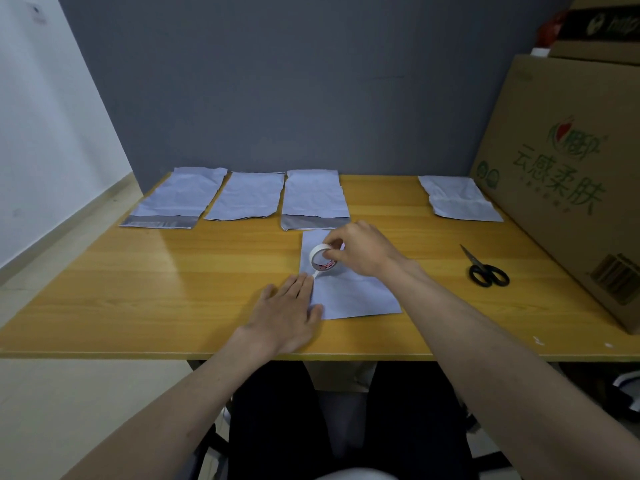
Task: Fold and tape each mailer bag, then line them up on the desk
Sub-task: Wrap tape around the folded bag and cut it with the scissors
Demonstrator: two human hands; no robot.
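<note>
A folded white mailer bag (pixel 353 292) lies flat on the wooden desk (pixel 173 289) in front of me. My right hand (pixel 363 252) grips a white tape roll (pixel 322 258) held on edge over the bag's left part. A short strip runs from the roll down to the bag's left edge. My left hand (pixel 285 315) lies flat with straight fingers, pressing the bag's left edge and the strip's end. Three white mailer bags (pixel 247 199) lie side by side along the desk's back edge. A fourth mailer bag (pixel 457 199) lies at the back right.
Black-handled scissors (pixel 485 270) lie shut on the desk to the right of the bag. A large cardboard box (pixel 568 174) stands along the desk's right side, with more boxes stacked on it. A grey wall (pixel 294 81) stands behind the desk.
</note>
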